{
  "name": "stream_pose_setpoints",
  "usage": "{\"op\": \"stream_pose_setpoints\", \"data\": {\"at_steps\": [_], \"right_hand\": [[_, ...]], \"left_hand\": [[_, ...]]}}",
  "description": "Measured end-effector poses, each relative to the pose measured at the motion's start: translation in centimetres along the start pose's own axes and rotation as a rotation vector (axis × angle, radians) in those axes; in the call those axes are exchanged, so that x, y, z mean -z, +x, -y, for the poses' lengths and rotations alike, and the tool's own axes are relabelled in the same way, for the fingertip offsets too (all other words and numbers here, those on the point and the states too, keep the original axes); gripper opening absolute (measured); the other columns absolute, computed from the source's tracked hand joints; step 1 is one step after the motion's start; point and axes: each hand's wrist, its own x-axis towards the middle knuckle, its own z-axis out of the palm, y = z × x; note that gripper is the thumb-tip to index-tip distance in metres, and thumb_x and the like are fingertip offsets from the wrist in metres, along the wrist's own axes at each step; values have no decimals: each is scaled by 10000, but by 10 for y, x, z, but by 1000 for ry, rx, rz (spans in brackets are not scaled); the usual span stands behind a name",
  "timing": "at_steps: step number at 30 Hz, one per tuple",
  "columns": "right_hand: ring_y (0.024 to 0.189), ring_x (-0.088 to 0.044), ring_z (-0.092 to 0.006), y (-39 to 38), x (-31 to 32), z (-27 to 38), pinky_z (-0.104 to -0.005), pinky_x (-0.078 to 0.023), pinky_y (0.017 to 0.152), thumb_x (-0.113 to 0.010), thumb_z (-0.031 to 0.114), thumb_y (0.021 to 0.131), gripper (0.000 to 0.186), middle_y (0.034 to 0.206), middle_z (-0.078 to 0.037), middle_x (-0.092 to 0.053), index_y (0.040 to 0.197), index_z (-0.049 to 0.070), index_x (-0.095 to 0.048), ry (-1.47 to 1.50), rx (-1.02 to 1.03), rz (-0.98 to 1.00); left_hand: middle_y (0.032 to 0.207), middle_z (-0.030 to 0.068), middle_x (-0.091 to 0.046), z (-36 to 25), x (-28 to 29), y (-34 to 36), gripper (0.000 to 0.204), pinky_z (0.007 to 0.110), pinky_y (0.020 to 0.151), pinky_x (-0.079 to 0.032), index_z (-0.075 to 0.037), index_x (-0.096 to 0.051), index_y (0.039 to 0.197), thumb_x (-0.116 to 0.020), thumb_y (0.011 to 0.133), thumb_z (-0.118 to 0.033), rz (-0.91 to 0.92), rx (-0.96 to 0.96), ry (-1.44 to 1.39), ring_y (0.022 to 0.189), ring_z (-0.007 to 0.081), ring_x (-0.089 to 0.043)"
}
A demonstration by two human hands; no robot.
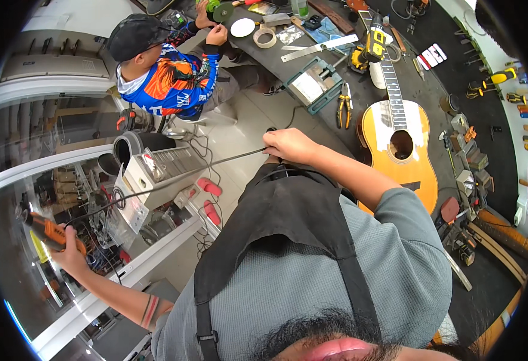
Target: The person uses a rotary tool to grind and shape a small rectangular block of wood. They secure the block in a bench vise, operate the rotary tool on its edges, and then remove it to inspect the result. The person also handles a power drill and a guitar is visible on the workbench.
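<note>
My left hand is closed around an orange and black handheld power tool, held out at the far left. Its exact kind I cannot make out. A dark power cord runs from near the tool across to my right hand, whose fingers pinch it in front of my black apron. The cord hangs fairly straight between both hands. Right of that hand, an acoustic guitar lies face up on the dark workbench.
A co-worker sits ahead on the left, holding a green grinder. Pliers, a vise and a yellow drill lie on the bench. Pink slippers, loose cables and a glass-fronted cabinet are to the left.
</note>
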Motion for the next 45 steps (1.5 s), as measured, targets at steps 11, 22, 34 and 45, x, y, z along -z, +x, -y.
{"op": "stream_pose_setpoints", "data": {"at_steps": [11, 22, 34, 45], "right_hand": [[1183, -708, -383, 2, -67, -87, -504, -549, 1018, -649, 195, 1061, 141, 1118, -161, -750, 1104, 61, -657, -140, 51, 135], [1151, -740, -462, 0, -59, -68, -549, -571, 979, -757, 392, 1055, 420, 1185, -230, -789, 1287, 66, -628, 22, -478, 295], [856, -628, -73, 53, 171, 2, -257, -492, 782, -736, 237, 1100, 279, 931, 33, -664, 1315, 64, -696, 811, -349, -596], [773, -598, -103, 129, 330, -75, -294, -501, 699, -697, 295, 1160, 318, 929, 11, -616, 1317, 37, -598, 513, -230, -1446]], "left_hand": [[1055, 295, -796, 33, 185, 28, 459, 454, 711, -701, 235, -683, 1162, -910, 893, -59, -901, -186, -215, 884, 350, -816], [1039, 307, -804, 130, 302, 62, 453, 525, 924, -679, 170, -756, 1074, -623, 1006, -257, -874, -182, -745, 974, 415, -817], [1031, 143, -704, 4, -94, 48, 783, 351, 894, -499, -8, -513, 1465, -896, 812, -209, 644, -150, -609, 905, 194, -637], [1116, 90, -748, -7, -323, 108, 674, 378, 827, -657, -10, -634, 1350, -978, 772, 20, 1546, -63, -640, 957, 203, -790]]}}
